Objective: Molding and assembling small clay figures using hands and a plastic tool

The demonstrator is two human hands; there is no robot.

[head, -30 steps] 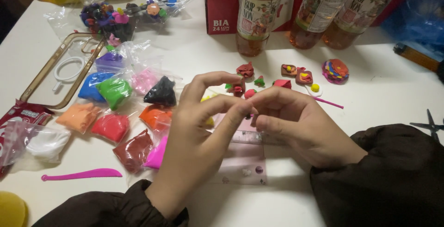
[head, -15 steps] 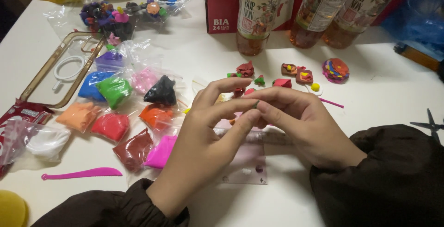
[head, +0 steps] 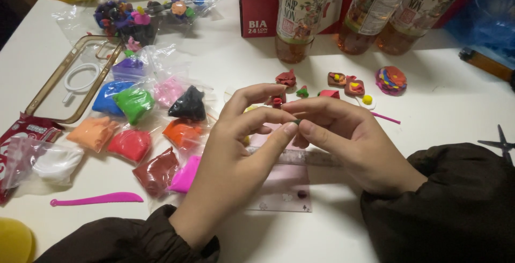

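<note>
This looks like a craft spot at home. A white table point(head: 445, 113) holds little bags of soft clay point(head: 134, 103) in many colours, tiny clay shapes point(head: 347, 83), a pink plastic clay knife point(head: 96, 199), scissors point(head: 501, 143) and three drink bottles point(head: 300, 16).

The person is wearing a dark brown jacket; its puffy sleeves are ending in gathered cuffs, leaving the left hand point(head: 236, 161) and right hand point(head: 354, 142) bare.
</note>
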